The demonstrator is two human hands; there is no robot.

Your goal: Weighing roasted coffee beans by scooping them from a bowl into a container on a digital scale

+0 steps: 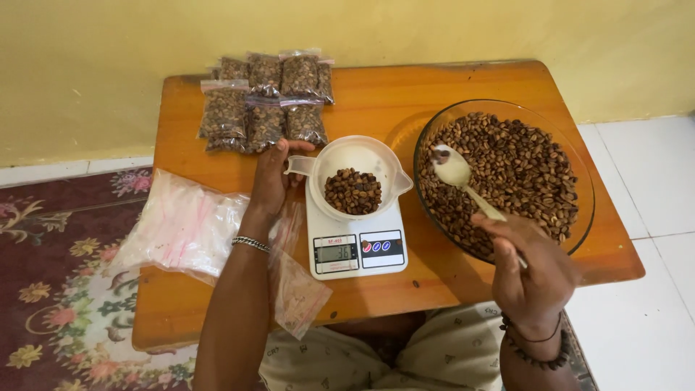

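— What lies toward the left edge of the bench (376, 94)?

— A loose heap of empty clear bags (181, 228) hangs over the left edge, above a flowered rug (65, 289). At the far left corner sit filled bags of beans (264, 101), packed in two rows, touching one another.

— And the left hand (274, 177)?

— It rests just below those filled bags, fingers loosely curled, the fingertips touching the small handle of a white plastic cup (358, 163). I cannot tell whether it really grips the handle or only steadies it. A metal bracelet circles the wrist. Under the forearm, near the front edge, lies another small clear bag (297, 293), partly hanging off the bench.

— Where is the cup?

— On a white kitchen scale (355, 250) near the middle of the bench, toward the front edge. The cup holds a small pile of brown beans, and the scale's display is lit.

— And to the right?

— A big glass bowl (583, 181) full of beans takes up the right side, just beside the scale and touching it or nearly so. The right hand (532, 271) is closed around the handle of a white spoon (456, 170), whose scoop hovers over the bowl's left part with a bean or two in it. Dark bead bracelets sit on that wrist.
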